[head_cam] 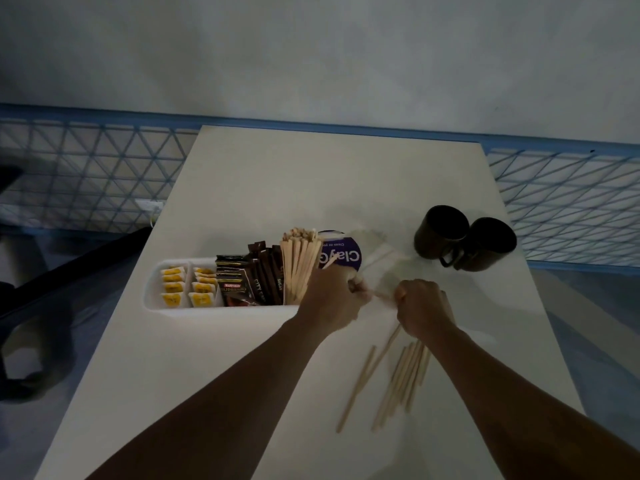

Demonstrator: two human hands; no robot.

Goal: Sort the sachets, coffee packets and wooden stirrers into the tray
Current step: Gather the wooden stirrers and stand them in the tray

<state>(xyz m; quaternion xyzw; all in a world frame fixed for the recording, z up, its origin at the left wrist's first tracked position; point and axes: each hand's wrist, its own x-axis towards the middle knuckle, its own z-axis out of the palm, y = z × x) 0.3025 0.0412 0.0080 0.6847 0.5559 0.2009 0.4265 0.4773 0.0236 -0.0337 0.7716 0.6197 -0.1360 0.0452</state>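
Observation:
A white divided tray (152, 289) lies on the white table. Its left compartments hold yellow sachets (187, 287), the middle holds dark coffee packets (249, 282), and a bundle of wooden stirrers (298, 263) stands at its right end. My left hand (332, 299) is curled by the tray's right end and grips a stirrer whose tip sticks up. My right hand (420, 306) is curled just to its right and pinches a stirrer too. Several loose stirrers (401, 379) lie on the table below my right wrist.
A purple-labelled white tub (341, 252) sits behind my left hand, with clear wrapping (377, 254) beside it. Two dark mugs (464, 242) stand at the right rear. The table (277, 188) ends near a blue mesh fence (90, 174).

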